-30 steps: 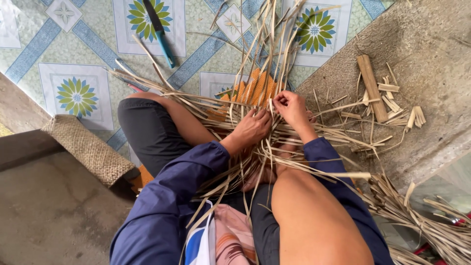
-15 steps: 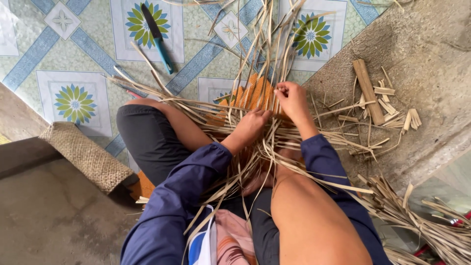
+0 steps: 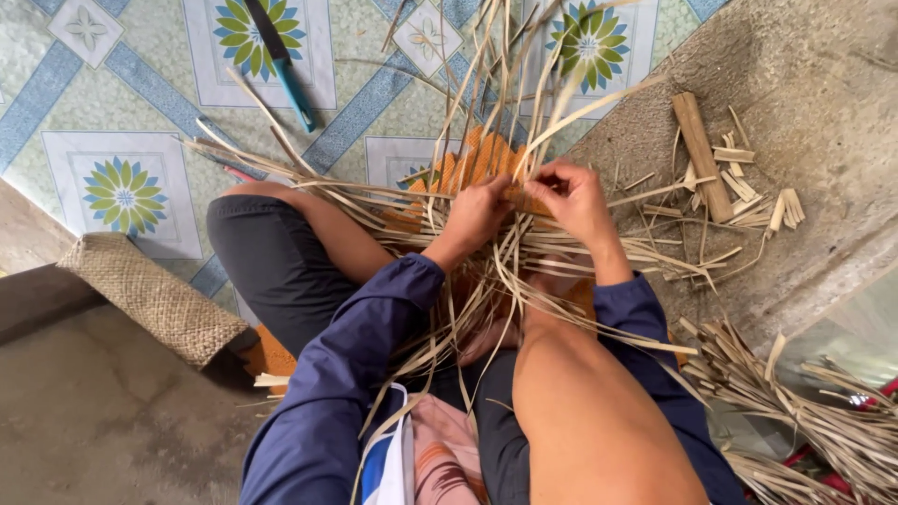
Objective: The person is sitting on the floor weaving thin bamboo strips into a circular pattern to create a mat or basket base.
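Note:
I sit on the floor with a tangle of long pale bamboo strips (image 3: 393, 201) fanned across my knees. My left hand (image 3: 479, 213) pinches strips at the middle of the tangle. My right hand (image 3: 575, 198) sits just to its right, fingers closed on a strip beside it; the two hands almost touch. Under the strips lies an orange woven piece (image 3: 472, 161), mostly hidden. Both arms wear dark blue sleeves.
A knife with a teal handle (image 3: 285, 70) lies on the patterned tile floor at upper left. A woven mat (image 3: 154, 295) lies at left. A short wooden block (image 3: 702, 154) and offcuts rest on the concrete at right; loose strips pile at lower right (image 3: 804, 421).
Both hands have stayed at the centre of the strips, with the right hand shifting slightly toward the left hand. The view has drifted a little.

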